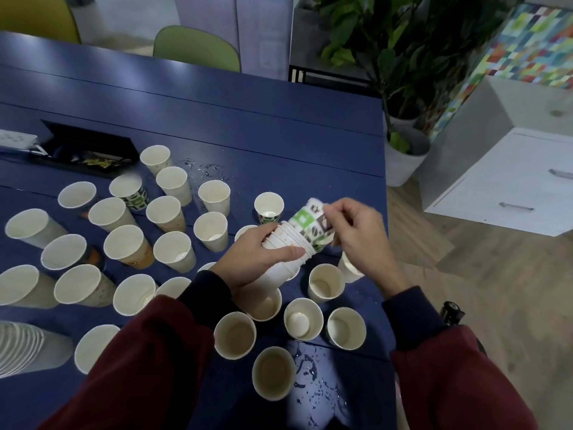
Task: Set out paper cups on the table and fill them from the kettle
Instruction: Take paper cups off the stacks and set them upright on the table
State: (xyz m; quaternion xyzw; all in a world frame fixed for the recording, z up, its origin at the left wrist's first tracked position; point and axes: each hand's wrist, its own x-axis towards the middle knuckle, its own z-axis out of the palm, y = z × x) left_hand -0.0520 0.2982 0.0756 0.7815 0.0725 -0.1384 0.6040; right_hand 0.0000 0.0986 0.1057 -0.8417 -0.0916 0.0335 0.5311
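Item: stack of paper cups [297, 243], nested and held on its side in the air above the right part of the table [248, 119], a little in from its right edge. Mostly white, with many thin rims bunched together.

End piece: patterned cup [307, 221], printed in green, brown and white squares. It sits at the stack's right end with its base pointing away from the left hand [263, 246].

Grip: the left hand's fingers and thumb are curled round the white body of the stack. The right hand [356, 228] pinches the patterned cup near its base with its fingertips.

Set out: standing cups [210, 231], several dozen, upright with mouths open, spread from the left edge to the near right corner. Most are plain white, and a few carry green or orange print.

Also present: a second stack [24, 349] lying at the near left edge, and water droplets [310, 367] on the near right corner.
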